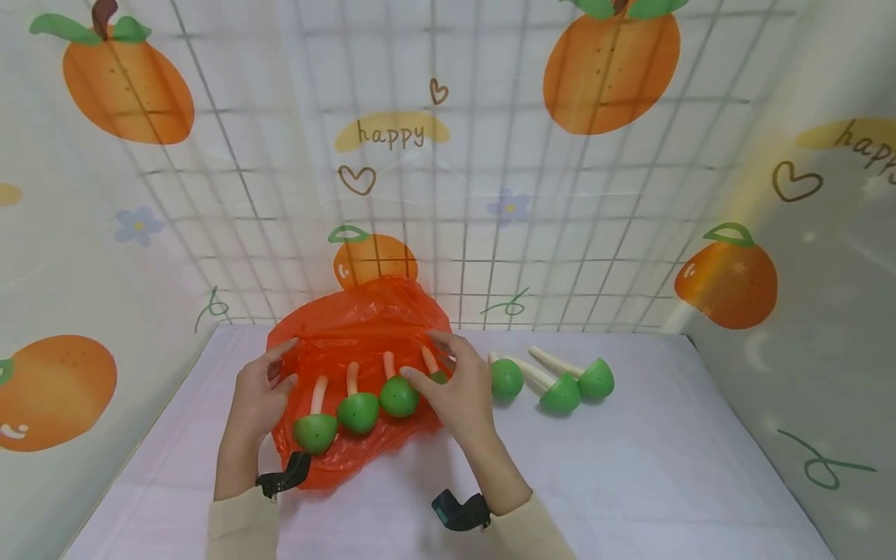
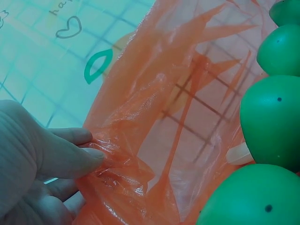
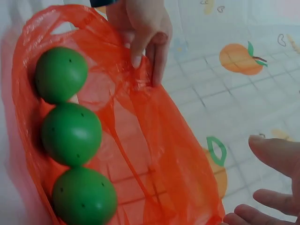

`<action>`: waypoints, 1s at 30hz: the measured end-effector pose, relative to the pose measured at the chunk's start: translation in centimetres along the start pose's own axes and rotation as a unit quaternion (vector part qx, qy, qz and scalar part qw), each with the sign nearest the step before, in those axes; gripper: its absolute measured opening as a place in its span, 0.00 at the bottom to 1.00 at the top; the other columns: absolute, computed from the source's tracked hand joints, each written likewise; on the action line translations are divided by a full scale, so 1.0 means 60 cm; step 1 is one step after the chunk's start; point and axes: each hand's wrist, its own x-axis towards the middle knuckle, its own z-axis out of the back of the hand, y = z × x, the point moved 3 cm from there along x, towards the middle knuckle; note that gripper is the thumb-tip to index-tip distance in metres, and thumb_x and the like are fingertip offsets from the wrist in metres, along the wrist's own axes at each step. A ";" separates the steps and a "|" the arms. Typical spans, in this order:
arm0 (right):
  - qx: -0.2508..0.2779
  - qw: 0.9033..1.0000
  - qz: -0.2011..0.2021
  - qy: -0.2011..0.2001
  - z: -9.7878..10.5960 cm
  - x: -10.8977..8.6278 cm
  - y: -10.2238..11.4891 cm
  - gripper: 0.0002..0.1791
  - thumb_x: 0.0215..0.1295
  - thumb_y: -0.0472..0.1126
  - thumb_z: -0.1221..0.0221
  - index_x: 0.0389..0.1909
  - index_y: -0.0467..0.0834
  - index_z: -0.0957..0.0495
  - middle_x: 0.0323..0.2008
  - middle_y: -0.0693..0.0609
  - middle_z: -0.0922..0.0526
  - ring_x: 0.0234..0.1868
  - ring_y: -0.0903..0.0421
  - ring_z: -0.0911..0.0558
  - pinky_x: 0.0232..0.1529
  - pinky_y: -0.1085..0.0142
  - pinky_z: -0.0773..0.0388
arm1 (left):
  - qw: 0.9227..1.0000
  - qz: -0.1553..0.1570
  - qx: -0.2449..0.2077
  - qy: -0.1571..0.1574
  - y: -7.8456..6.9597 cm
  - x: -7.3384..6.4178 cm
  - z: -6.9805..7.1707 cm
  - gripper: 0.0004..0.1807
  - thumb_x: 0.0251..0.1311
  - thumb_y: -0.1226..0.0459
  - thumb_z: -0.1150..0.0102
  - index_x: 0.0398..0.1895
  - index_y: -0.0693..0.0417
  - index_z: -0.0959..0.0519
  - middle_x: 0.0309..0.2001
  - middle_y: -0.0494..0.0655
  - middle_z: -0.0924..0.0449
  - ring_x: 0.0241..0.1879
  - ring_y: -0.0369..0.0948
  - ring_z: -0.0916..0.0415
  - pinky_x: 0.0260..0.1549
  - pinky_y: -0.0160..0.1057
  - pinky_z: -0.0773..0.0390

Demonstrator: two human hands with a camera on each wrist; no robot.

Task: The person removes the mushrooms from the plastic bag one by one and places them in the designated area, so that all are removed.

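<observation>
A smooth, pale lilac tabletop (image 1: pixel 665 467) meets a white sheet (image 1: pixel 490 47) printed with oranges, a thin-barred grid (image 1: pixel 483 260) showing through at 12 o'clock. The crinkled, glossy, translucent orange-red plastic bag (image 1: pixel 364 311) lies at 7 o'clock from the head view's centre. Within its outline sit four green-domed, pale-stemmed mushroom shapes (image 1: pixel 358 413), the domes dark-dotted; three loose mushroom shapes (image 1: pixel 560 394) lie at its 3 o'clock. The left hand (image 1: pixel 260 398) pinches its 9 o'clock edge; the right hand (image 1: pixel 462 389) spreads its fingers at 3 o'clock.
</observation>
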 end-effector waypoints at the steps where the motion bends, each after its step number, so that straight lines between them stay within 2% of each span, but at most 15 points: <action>1: -0.001 1.000 0.003 0.003 -0.004 -0.002 0.001 0.34 0.56 0.42 0.20 0.63 0.39 0.20 0.59 0.45 0.16 0.61 0.44 0.18 0.61 0.48 0.18 | 1.000 -0.001 -0.001 0.000 0.000 0.000 0.000 0.33 0.72 0.78 0.47 0.79 0.52 0.32 0.77 0.62 0.35 0.74 0.62 0.35 0.68 0.56 0.29; 3: -0.002 1.000 0.010 0.007 -0.011 -0.006 0.002 0.33 0.56 0.42 0.20 0.62 0.40 0.20 0.58 0.47 0.16 0.61 0.45 0.18 0.60 0.50 0.17 | 1.000 -0.003 -0.003 -0.001 0.001 0.001 0.001 0.33 0.72 0.78 0.47 0.79 0.53 0.32 0.77 0.62 0.35 0.74 0.61 0.35 0.68 0.56 0.29; 10: 0.009 0.998 0.036 0.041 -0.041 -0.017 0.005 0.33 0.55 0.42 0.20 0.62 0.40 0.19 0.58 0.45 0.16 0.60 0.43 0.18 0.60 0.47 0.17 | 1.000 -0.010 -0.003 -0.001 0.002 0.002 0.001 0.33 0.72 0.78 0.47 0.79 0.54 0.31 0.76 0.63 0.35 0.74 0.62 0.35 0.67 0.57 0.29; 16: -0.004 0.997 0.022 0.071 -0.082 -0.027 -0.018 0.34 0.54 0.41 0.20 0.62 0.39 0.19 0.58 0.47 0.15 0.62 0.44 0.19 0.60 0.46 0.18 | 1.000 -0.011 -0.001 -0.002 0.001 0.001 0.001 0.33 0.71 0.78 0.47 0.78 0.55 0.31 0.76 0.64 0.35 0.74 0.63 0.35 0.67 0.57 0.29; 22: -0.012 0.995 0.005 0.102 -0.118 -0.039 -0.048 0.34 0.55 0.42 0.20 0.62 0.38 0.19 0.58 0.45 0.16 0.60 0.43 0.18 0.60 0.47 0.17 | 1.000 -0.009 0.000 -0.002 -0.001 0.000 0.001 0.33 0.71 0.78 0.47 0.78 0.55 0.31 0.76 0.63 0.35 0.73 0.63 0.34 0.68 0.57 0.29; 26: -0.019 0.993 -0.001 0.115 -0.134 -0.046 -0.059 0.34 0.55 0.43 0.20 0.61 0.37 0.19 0.57 0.44 0.16 0.57 0.41 0.18 0.57 0.48 0.16 | 1.000 -0.007 0.001 -0.002 -0.001 0.001 0.001 0.33 0.71 0.78 0.47 0.78 0.55 0.31 0.76 0.62 0.34 0.74 0.62 0.35 0.68 0.57 0.29; 30: -0.042 0.991 -0.001 0.125 -0.148 -0.052 -0.065 0.33 0.55 0.44 0.20 0.61 0.38 0.19 0.55 0.44 0.17 0.52 0.42 0.19 0.51 0.53 0.14 | 1.000 -0.010 0.000 -0.003 0.000 0.001 0.001 0.33 0.71 0.79 0.47 0.78 0.55 0.31 0.76 0.62 0.34 0.74 0.62 0.34 0.68 0.57 0.29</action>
